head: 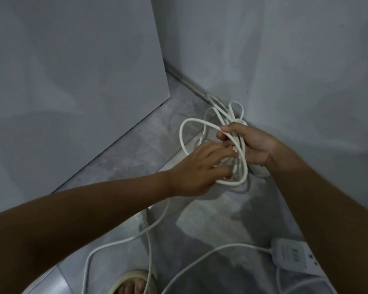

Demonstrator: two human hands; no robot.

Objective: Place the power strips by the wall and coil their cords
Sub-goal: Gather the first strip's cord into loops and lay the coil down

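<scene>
A white cord [184, 132] is gathered into several loose loops low against the wall [285, 71] on the right. My right hand [249, 143] pinches the bundle of loops at its top. My left hand [200, 168] has its fingers closed in among the loops from the left. A white power strip [260, 171] lies mostly hidden under my right hand at the wall's foot. A second white power strip [295, 256] lies on the floor at the lower right, partly covered by my right forearm, its cord [200, 259] trailing left.
A grey cabinet panel [72, 81] stands on the left, leaving a narrow strip of grey floor [136, 149] running to the corner. More loose white cord [115, 242] runs under my left forearm. My sandalled foot [132, 283] is at the bottom edge.
</scene>
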